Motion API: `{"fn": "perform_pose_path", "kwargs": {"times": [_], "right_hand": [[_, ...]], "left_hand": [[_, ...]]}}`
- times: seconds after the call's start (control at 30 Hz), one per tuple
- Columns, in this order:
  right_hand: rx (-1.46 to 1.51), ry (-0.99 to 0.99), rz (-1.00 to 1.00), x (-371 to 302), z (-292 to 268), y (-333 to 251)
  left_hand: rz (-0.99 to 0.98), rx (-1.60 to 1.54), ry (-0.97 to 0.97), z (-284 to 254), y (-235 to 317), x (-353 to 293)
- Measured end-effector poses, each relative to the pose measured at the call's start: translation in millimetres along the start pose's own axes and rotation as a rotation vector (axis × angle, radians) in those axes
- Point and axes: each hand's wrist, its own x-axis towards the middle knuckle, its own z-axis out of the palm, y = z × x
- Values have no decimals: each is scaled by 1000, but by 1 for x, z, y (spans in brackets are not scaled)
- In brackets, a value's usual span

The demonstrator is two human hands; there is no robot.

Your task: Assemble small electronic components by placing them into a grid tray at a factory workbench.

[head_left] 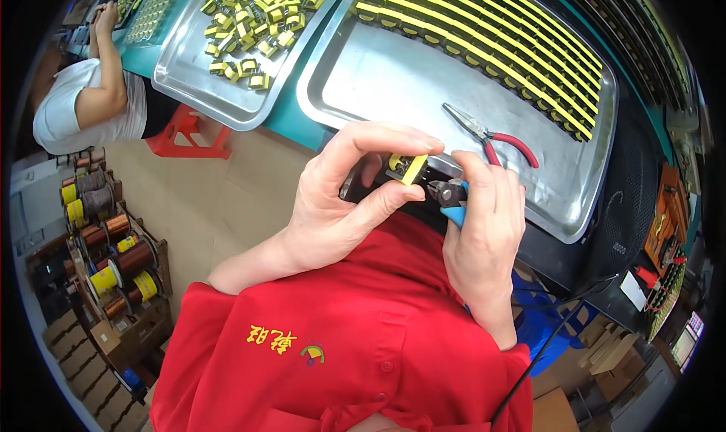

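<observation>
Thumb and fingertips of my left hand (325,190) are clamped on a small, blocky black component with a bright yellow band (408,169), holding it tilted in front of my chest, just short of the nearest tray. Its thin pins face right, toward my other hand. My right hand (488,213) is closed around a small pair of dark metal cutters with light blue handles (451,195), their tips close beside the pins. I cannot tell whether the blades touch them, nor how far the blades stand apart.

Just beyond my right fingers, long-nosed metal pliers with red handles (484,135) lie on a large, shiny rectangular metal tray (378,77). Across its far side run tight rows of black-and-yellow components (484,54), lined up edge to edge. To the left, on the same teal tabletop (287,122), a second shiny metal tray (181,77) carries a loose heap of similar components (261,24).

Farther left, a person in a white top (98,99) is beside a red plastic stool (193,130). Below them, spools of copper-coloured and dark wire (125,262) are stacked on a rack. My red buttoned shirt (340,334) fills the space beneath my forearms.
</observation>
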Motion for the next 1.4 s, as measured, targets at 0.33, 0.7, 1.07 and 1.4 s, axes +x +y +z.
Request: {"fn": "perform_pose_path", "kwargs": {"times": [0.33,0.7,1.07,1.4], "right_hand": [[-35,-14,16,1,-3,-1],[-45,-30,44,-2,1,-3],[-79,-1,-27,1,5,2],[-42,-45,27,1,4,2]], "left_hand": [[-32,-43,-3,4,-2,1],[-7,73,1,4,3,-2],[-314,-452,-31,9,4,1],[-557,-763,-74,6,-4,5]]}}
